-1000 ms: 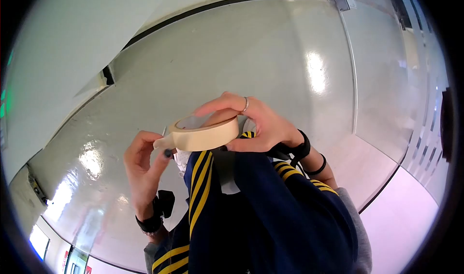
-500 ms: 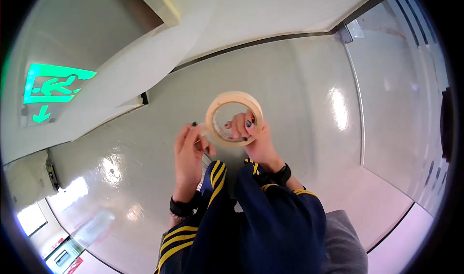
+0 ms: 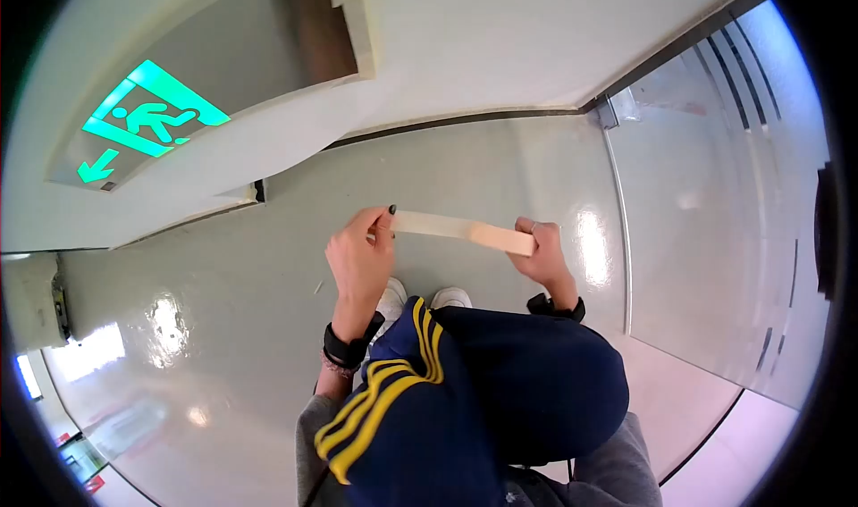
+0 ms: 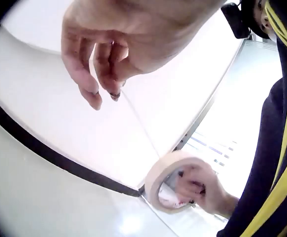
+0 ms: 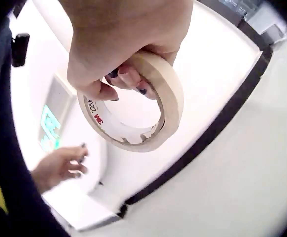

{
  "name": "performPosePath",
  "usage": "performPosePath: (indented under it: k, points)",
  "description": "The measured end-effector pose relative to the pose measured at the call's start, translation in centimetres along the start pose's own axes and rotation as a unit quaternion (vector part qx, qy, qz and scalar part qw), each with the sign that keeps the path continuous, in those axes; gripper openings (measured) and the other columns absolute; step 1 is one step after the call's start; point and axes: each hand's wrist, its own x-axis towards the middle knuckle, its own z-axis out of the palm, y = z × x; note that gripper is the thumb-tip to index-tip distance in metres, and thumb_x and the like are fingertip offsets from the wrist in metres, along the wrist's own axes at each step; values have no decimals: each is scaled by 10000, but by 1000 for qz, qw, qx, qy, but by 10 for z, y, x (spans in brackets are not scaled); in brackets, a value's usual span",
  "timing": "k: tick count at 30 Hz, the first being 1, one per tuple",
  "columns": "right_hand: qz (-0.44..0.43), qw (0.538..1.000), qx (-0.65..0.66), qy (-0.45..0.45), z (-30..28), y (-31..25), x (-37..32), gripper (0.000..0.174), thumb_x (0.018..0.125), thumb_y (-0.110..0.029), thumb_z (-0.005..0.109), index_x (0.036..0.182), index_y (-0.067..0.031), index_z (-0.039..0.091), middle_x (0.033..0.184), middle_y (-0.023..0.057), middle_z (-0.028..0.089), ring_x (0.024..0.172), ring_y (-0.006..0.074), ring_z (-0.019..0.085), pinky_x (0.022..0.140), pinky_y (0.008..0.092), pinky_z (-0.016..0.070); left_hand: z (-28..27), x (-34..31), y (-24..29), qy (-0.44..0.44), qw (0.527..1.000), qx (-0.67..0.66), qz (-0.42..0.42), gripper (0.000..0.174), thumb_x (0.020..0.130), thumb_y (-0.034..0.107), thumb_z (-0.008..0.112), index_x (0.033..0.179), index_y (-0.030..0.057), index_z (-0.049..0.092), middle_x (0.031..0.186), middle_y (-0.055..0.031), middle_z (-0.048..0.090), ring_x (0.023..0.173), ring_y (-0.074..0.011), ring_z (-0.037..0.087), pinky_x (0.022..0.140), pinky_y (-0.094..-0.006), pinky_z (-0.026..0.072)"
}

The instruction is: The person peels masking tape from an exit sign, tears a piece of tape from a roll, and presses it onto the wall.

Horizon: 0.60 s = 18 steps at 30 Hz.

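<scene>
A roll of cream masking tape (image 3: 500,237) is seen edge-on in the head view, with a strip of tape (image 3: 429,224) stretched from it leftward. The left hand (image 3: 359,255) pinches the strip's free end between thumb and fingertips. Gripping the roll's right side is the right hand (image 3: 543,257). In the right wrist view the right hand (image 5: 128,44) has its fingers hooked through the roll (image 5: 170,98), whose core shows 3M print. The left wrist view shows the left hand (image 4: 128,44) above, a thin strip running down to the roll (image 4: 158,173).
Dark blue trousers with yellow stripes (image 3: 536,373) cover the bent legs, with white shoes (image 3: 451,298) below on the glossy grey floor (image 3: 250,310). A green exit sign (image 3: 156,118) is at upper left; a glass panel (image 3: 706,212) stands on the right.
The roll has turned from face-on to edge-on and moved right with the right hand. The hands are farther apart, and a longer strip spans between them. The head view has shifted.
</scene>
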Motion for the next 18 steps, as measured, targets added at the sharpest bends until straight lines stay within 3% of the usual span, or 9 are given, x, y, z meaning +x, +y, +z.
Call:
performPosePath:
  k: [3,4,5,7,8,9,11,12,18]
  points:
    - [21,998,-42,-30,-4,14,5,164,699,-72,662,681,-1,514,561,166,448,477,286,449,488,333,385,14,12,-18,-11,997,-22,68,141,885,74,594,906,-41,671,714,-133,663,604,-184,647,593,-269,513]
    - [81,994,-30,-66,-10,13,3,152,713,-81,675,713,6,550,577,147,510,512,230,513,519,321,405,16,14,-24,-9,997,-29,66,141,885,74,594,906,-41,671,714,-133,663,604,-184,647,593,-269,513]
    - [78,994,-38,-66,-11,20,0,152,713,-81,675,713,6,550,577,147,510,512,230,513,519,321,405,19,15,-30,-39,994,-100,7,141,881,66,599,922,-47,672,730,-122,669,632,-164,646,612,-265,519]
    - [29,974,223,-32,-12,32,-7,150,704,-75,694,770,15,593,665,101,589,633,172,562,572,310,424,21,21,-41,-77,979,-179,-57,144,878,57,605,938,-54,673,746,-111,674,659,-144,646,632,-260,526]
    - [115,945,300,-65,-18,24,-9,179,716,-95,683,847,14,630,778,73,621,748,170,576,639,299,438,19,26,-50,-116,966,-211,-94,145,871,48,611,947,-56,677,763,-95,677,682,-132,641,648,-253,527]
    - [115,946,295,-65,-22,25,-7,179,716,-95,683,847,14,630,778,73,621,748,170,576,639,299,438,17,29,-58,-154,950,-240,-129,148,864,40,617,956,-57,681,781,-80,679,704,-120,637,664,-246,528]
    - [88,876,448,-154,-21,23,0,258,744,-133,660,956,14,641,800,99,624,770,179,581,665,298,446,15,36,-74,-172,929,-302,-131,152,858,33,616,960,-60,681,786,-79,679,707,-122,635,674,-239,525]
    - [40,842,520,-138,-8,21,3,314,770,-171,645,1021,16,632,786,108,626,752,187,588,645,290,454,13,40,-84,-187,906,-356,-130,157,853,25,616,965,-62,681,792,-78,680,710,-124,633,684,-232,522]
    - [155,902,358,-188,5,-6,34,407,788,-224,692,1085,42,613,808,85,633,740,152,583,650,262,468,-13,62,-119,-171,886,-386,-194,154,820,15,653,946,-72,668,773,-103,681,682,-124,629,647,-239,513]
